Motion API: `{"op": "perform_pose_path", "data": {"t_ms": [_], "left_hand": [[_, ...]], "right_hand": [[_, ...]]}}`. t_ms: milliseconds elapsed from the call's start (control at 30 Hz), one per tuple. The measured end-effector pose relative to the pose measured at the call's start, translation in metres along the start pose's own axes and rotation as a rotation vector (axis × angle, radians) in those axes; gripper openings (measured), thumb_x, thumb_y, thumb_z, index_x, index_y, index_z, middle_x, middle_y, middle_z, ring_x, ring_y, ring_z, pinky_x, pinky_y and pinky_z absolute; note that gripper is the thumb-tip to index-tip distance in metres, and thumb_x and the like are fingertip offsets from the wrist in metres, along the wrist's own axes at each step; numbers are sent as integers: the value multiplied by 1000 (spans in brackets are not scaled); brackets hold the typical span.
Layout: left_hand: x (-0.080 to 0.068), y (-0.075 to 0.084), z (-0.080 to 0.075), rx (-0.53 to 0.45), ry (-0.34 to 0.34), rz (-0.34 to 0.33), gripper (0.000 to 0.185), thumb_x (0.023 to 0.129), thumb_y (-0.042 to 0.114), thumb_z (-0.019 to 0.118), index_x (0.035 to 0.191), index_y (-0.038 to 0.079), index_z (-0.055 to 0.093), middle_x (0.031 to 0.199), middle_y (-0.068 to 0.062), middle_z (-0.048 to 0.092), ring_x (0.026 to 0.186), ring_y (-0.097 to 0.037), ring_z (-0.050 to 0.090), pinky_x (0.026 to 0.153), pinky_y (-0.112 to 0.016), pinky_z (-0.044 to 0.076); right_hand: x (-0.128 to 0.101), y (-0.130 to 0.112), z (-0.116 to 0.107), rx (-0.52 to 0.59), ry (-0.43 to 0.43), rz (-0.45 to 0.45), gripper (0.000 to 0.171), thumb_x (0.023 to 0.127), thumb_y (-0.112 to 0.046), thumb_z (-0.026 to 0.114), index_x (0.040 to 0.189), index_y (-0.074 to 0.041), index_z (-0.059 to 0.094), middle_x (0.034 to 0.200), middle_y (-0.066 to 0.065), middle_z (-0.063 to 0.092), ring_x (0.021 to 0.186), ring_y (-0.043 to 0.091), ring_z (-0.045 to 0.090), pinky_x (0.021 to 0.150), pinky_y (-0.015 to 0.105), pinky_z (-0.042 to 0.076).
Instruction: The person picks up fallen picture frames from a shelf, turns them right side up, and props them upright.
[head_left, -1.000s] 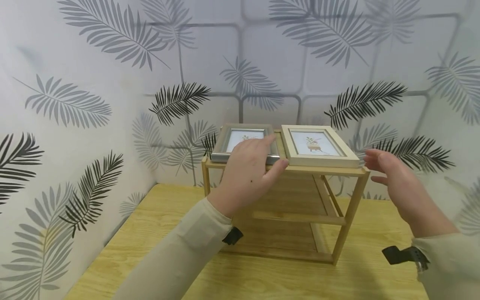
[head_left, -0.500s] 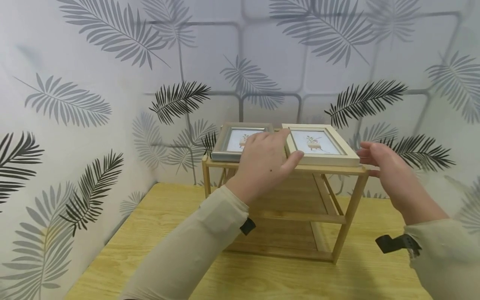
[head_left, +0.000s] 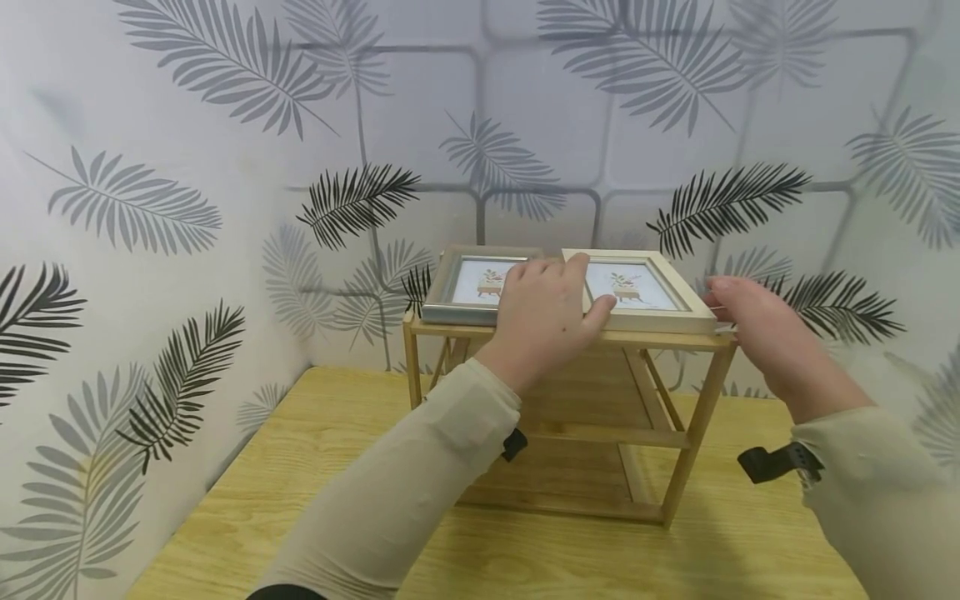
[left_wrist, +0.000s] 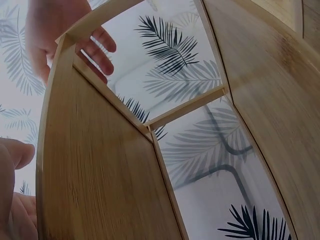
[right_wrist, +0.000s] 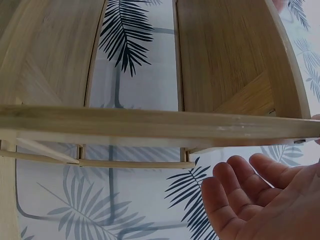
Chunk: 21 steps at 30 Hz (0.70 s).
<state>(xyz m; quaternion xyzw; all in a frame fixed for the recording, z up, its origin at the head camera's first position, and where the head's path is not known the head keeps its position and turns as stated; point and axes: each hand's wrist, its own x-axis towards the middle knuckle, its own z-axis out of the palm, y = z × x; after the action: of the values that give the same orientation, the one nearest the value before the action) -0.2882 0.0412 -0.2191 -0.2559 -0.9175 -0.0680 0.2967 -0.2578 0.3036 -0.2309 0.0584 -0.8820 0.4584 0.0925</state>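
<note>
The left hand (head_left: pixel 543 321) covers the near left corner of the cream frame (head_left: pixel 641 292) and the grey frame's (head_left: pixel 472 287) right edge. The right hand's (head_left: pixel 757 333) fingertips at centre right hide behind the cream frame's right corner, so contact there is unclear. Both prints are too small to make out.

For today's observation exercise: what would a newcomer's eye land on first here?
Two small picture frames lie flat, side by side, atop a bamboo shelf rack: a silver frame left, a cream wooden frame right. The left hand rests on the cream frame's left edge; the right hand reaches its right corner. Bold palm-leaf wallpaper fills the background.
</note>
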Motion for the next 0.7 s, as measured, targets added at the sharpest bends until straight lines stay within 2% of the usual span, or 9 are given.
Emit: {"op": "perform_pose_path", "data": {"t_ms": [233, 500, 633, 700], "left_hand": [[5, 5, 2, -2, -40, -62, 69, 102, 62, 37, 152, 15, 45, 141, -6, 59, 133, -27, 48, 110, -46, 34], [10, 12, 3, 35, -103, -122, 73, 101, 67, 33, 152, 16, 42, 141, -4, 59, 135, -27, 46, 110, -46, 34], [12, 13, 5, 46, -110, -134, 73, 101, 68, 31, 151, 16, 43, 138, -5, 61, 133, -27, 47, 109, -46, 34], [12, 14, 4, 46, -111, -141, 73, 101, 68, 31, 151, 16, 43, 137, -5, 62, 133, -27, 48, 108, -46, 34]], "right_hand": [[8, -6, 2, -28, -19, 33, 79, 105, -60, 21, 162, -5, 18, 161, 26, 22, 143, 51, 24, 111, 70, 21], [18, -14, 1, -62, -30, 81, 88, 101, -68, 22, 161, -3, 19, 160, 27, 25, 143, 51, 24, 111, 67, 25], [25, -18, 0, -84, -36, 83, 85, 103, -64, 20, 160, -1, 22, 157, 28, 27, 140, 49, 30, 109, 65, 30], [29, -21, 0, -119, -39, 71, 76, 105, -57, 20, 155, -1, 34, 153, 27, 35, 133, 46, 38, 105, 63, 35]]}}
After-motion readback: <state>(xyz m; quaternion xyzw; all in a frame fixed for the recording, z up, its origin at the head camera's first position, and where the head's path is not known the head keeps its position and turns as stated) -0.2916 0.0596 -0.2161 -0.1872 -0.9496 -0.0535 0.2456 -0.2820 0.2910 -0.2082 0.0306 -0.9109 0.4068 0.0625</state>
